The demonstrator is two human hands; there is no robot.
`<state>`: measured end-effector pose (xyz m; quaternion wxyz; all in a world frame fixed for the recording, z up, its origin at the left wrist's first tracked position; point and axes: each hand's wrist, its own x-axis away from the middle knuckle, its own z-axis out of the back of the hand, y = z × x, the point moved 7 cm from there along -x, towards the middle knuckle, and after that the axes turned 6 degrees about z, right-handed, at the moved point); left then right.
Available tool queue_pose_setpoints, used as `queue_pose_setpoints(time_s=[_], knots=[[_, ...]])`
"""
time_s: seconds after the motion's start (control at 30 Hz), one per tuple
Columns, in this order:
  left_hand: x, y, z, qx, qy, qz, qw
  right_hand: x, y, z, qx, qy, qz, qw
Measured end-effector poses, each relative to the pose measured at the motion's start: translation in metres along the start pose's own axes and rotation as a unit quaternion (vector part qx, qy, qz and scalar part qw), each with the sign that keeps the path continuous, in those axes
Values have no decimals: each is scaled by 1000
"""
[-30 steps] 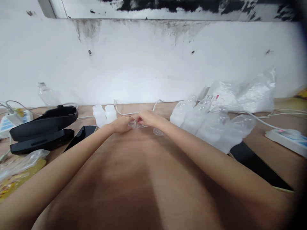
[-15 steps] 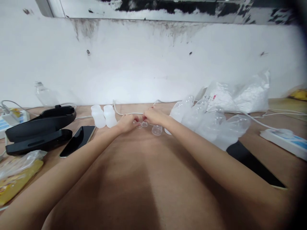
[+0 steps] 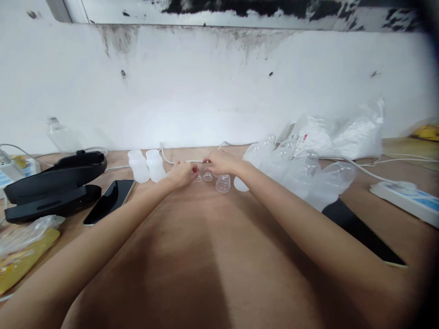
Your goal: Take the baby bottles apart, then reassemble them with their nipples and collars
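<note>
My left hand (image 3: pixel 183 175) rests low at the back of the table with its fingers curled closed. A small clear plastic cap (image 3: pixel 198 178) is right at its fingertips, partly hidden. My right hand (image 3: pixel 221 163) is just to the right, its fingers drawn together above another clear cap (image 3: pixel 207 176). What either hand pinches is too small to make out. Under the right hand stands a larger clear dome cover (image 3: pixel 223 184). Left of my hands, two frosted white bottles (image 3: pixel 156 166) stand upright side by side.
Several frosted bottles with clear domes (image 3: pixel 302 176) crowd beside my right forearm. Behind them lies a clear bag of white items (image 3: pixel 356 132). A phone (image 3: pixel 109 201), a black case (image 3: pixel 56 178) and a yellow packet (image 3: pixel 29 260) lie left. A power strip (image 3: pixel 408 198) sits right.
My right fingers have risen slightly off the small clear cap, which stands on the table. The left hand has barely moved. The whole view has shifted a little.
</note>
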<state>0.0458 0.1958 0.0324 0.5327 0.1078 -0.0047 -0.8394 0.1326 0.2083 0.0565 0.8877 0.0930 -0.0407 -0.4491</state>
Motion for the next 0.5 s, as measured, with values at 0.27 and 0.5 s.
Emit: queue_pose_setpoints(time_s=[0.27,0.5], knots=[[2,16,13,7,55,-19,998,12,14,-2,22,-112,-104,988],[-1,31,5,-6,42,-42,998,20,7,3,23,-161,-85,983]])
